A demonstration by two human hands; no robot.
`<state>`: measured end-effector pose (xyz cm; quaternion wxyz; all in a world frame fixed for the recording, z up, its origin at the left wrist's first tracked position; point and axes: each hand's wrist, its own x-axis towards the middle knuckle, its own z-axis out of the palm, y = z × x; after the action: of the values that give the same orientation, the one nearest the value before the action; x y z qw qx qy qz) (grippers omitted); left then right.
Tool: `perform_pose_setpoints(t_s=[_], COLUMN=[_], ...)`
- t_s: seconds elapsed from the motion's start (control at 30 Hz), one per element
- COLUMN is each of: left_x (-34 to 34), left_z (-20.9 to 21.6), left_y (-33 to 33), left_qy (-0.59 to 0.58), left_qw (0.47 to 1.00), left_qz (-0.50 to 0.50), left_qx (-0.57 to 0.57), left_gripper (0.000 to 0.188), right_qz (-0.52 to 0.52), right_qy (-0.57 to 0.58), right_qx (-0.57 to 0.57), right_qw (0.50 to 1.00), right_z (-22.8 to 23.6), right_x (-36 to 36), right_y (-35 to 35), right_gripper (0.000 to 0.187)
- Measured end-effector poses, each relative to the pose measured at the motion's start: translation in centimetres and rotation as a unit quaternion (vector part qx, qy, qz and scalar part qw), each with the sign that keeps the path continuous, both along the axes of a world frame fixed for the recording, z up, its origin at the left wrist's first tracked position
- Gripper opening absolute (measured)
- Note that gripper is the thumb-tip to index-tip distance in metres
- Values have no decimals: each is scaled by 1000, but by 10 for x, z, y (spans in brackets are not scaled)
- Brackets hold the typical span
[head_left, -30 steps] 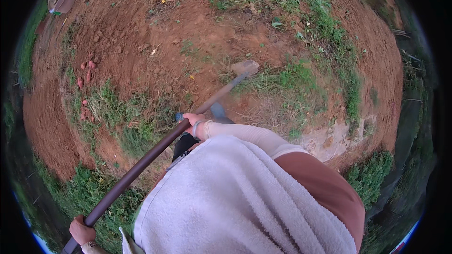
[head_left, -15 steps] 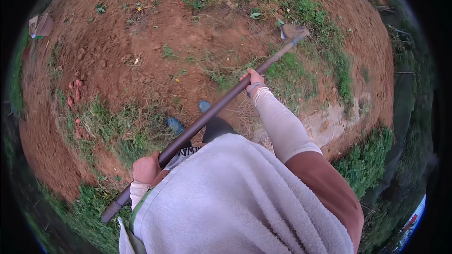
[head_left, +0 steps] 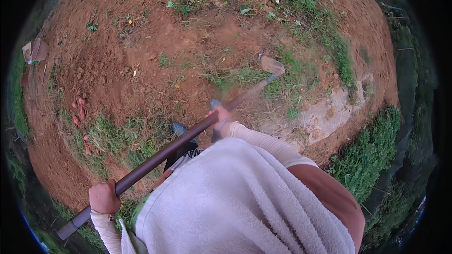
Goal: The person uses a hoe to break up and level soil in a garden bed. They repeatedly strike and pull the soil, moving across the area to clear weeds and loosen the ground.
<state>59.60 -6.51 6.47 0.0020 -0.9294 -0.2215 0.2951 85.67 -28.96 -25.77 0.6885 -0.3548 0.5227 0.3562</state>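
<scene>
While the left hand [head_left: 104, 197] is clenched around the butt end of the hoe [head_left: 188, 137] and the right hand [head_left: 221, 115] is wrapped around the middle of its handle, the blade [head_left: 271, 65] rests on a grass patch [head_left: 292, 77] ahead and to the right, and the shoes [head_left: 181, 131] stand just below the handle, so a short or glancing pull could likely bring the blade toward the feet. Open red soil [head_left: 141, 51] lies left and ahead, whereas a pale stone slab [head_left: 329, 113] and a grassy drop bound the right side, limiting room there.
</scene>
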Motion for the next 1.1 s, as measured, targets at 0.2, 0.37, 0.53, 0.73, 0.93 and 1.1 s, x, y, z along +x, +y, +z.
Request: perform_pose_setpoints(t_s=[0.2, 0.37, 0.53, 0.73, 0.93, 1.1], left_x=[-42, -7, 89, 114, 15, 36], left_z=[-40, -125, -143, -110, -87, -105], left_y=[-15, -53, -100, -110, -114, -116], left_qy=[23, -43, -79, -81, 42, 3], left_qw=[992, 980, 962, 956, 977, 982], left_qz=[120, 160, 106, 119, 160, 138], left_qx=[-25, -109, -238, -255, -136, -125], left_gripper=[13, 15, 36, 28, 33, 28], right_qz=[141, 66, 23, 96, 121, 88], right_qy=[21, -95, -262, -173, -45, -52], right_qx=[-55, -30, -54, -110, -62, -39], right_qw=[988, 993, 963, 974, 990, 994], right_z=[-11, 44, 55, -6, -23, 5], right_x=[3, 87, 201, 213, 91, 111], right_y=[10, -39, -79, -77, -65, -64], right_gripper=[18, 14, 13, 11, 8, 10])
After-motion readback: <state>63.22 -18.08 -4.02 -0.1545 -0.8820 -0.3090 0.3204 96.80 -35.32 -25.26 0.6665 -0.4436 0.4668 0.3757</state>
